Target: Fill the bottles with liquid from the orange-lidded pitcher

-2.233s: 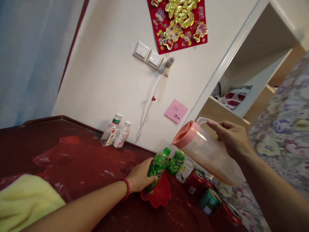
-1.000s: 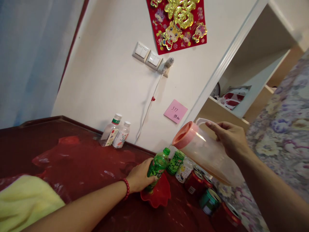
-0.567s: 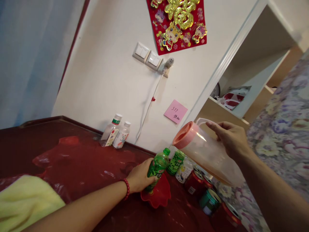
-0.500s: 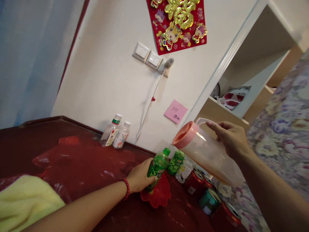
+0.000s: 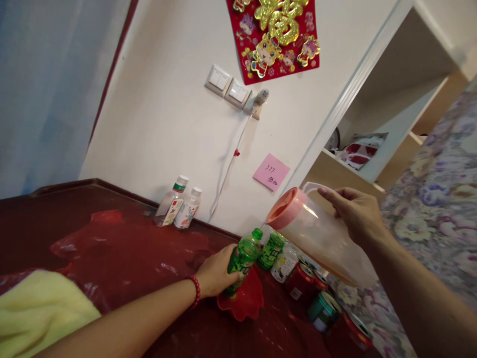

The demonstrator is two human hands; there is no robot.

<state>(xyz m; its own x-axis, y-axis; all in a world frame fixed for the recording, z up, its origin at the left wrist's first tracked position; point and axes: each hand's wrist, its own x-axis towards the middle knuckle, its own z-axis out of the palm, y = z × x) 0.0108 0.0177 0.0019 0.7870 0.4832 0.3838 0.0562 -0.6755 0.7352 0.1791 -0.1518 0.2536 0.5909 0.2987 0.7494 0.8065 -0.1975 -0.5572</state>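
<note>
The right hand (image 5: 357, 214) tips a pitcher (image 5: 316, 236) over a green bottle (image 5: 244, 258) near the desk's (image 5: 122, 248) far edge.
Left hand (image 5: 216, 273) clamped round the bottle, standing in a red dish (image 5: 244, 301); a slow, thin stream aimed at the narrow mouth looks wisest.

The towel (image 5: 40, 311) ran off the left edge. The note (image 5: 272, 171) bore writing too small to read. The pitcher (image 5: 320, 237) hid part of the cans (image 5: 309, 288).
</note>
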